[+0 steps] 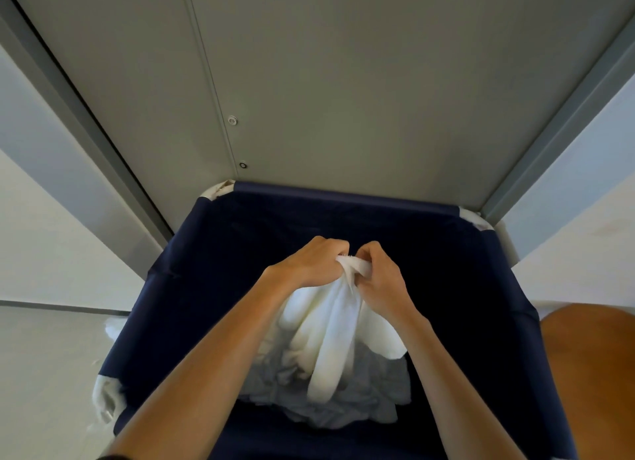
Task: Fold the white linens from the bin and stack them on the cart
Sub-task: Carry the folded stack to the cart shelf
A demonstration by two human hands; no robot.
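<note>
Two bare arms reach out from the bottom of the view, over a dark blue cloth bin (192,287). Down at the bottom of the bin lies a crumpled heap of pale linens (371,404). A white towel (330,339) hangs up out of the heap, bunched into long soft folds. The left hand (309,263) and the right hand (379,277) hold its top edge, side by side and nearly touching. The fingers of both hands are curled tight on the cloth. Past the hands is the far rim of the bin, with white corners. Behind it stands a flat grey panel (343,81) with two small round screws (232,120).
</note>
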